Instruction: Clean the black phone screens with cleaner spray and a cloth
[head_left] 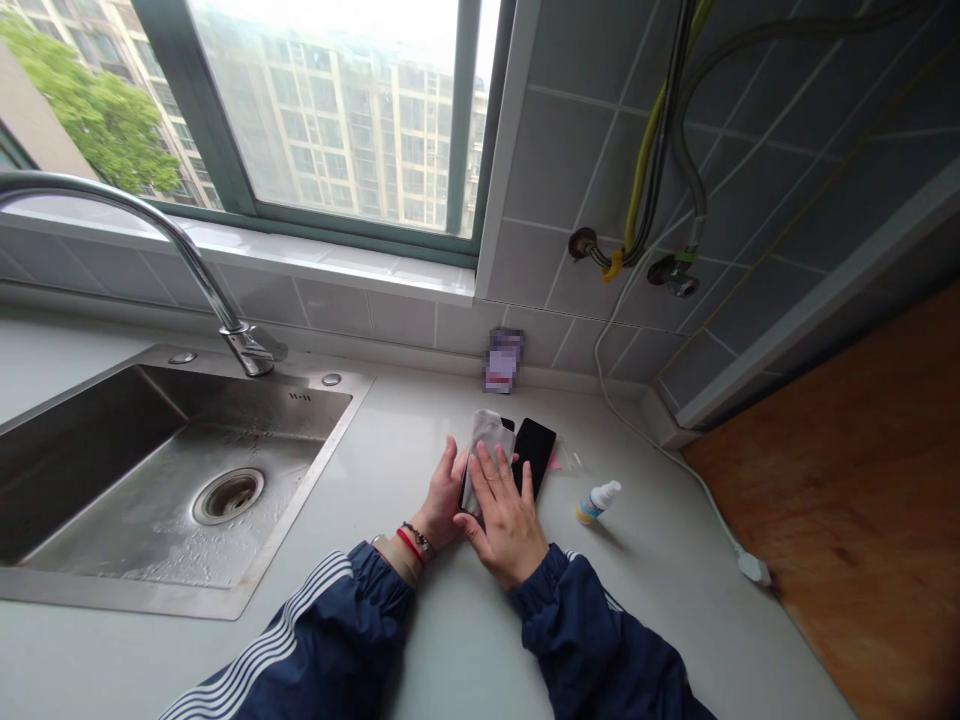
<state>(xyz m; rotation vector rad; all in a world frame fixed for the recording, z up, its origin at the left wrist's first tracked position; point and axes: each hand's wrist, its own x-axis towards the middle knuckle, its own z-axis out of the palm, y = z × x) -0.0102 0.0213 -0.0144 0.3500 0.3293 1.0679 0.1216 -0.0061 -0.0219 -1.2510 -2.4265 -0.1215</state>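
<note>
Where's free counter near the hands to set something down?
One free patch is the countertop between the small dropper bottle and the white cable. Another lies between the steel sink's rim and the left hand. It's crowded under the right hand, around the grey cloth and black phone.

A grey cloth [486, 440] and the right hand [504, 515] hide much of a black smartphone [534, 450]. At the far wall, a small packet [503, 360] is blurred past reading. The little bottle's [596, 503] label and a pink scrap [553, 462] are too small to tell. The left edge cuts off the faucet [90, 188].
</note>
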